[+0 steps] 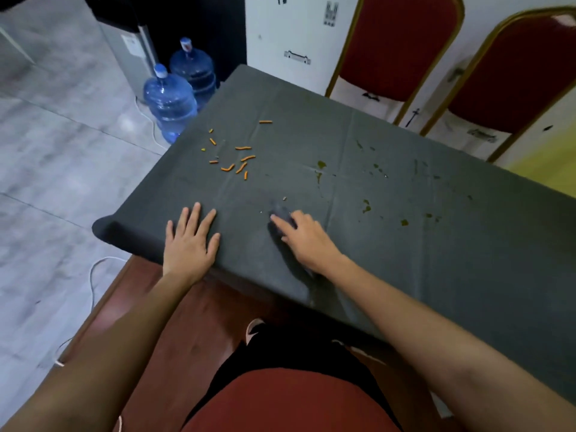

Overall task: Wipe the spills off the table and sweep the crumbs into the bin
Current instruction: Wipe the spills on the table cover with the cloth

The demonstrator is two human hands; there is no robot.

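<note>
A table under a dark grey cloth (389,244) fills the middle of the view. Several orange crumb sticks (237,157) lie scattered near its far left corner. Yellow-green spill spots (321,166) dot the middle and right of the cloth, among them a blot (366,207). My left hand (190,241) lies flat on the cloth near the front left corner, fingers spread. My right hand (302,238) rests on a small dark grey rag (282,213), fingers curled over it; the rag is blurred and partly hidden. No bin is in view.
Two blue water jugs (170,101) stand on the grey floor left of the table, by a dispenser (131,48). Two red chairs with gold frames (396,45) stand behind the table's far edge. A white cable (93,275) runs across the floor.
</note>
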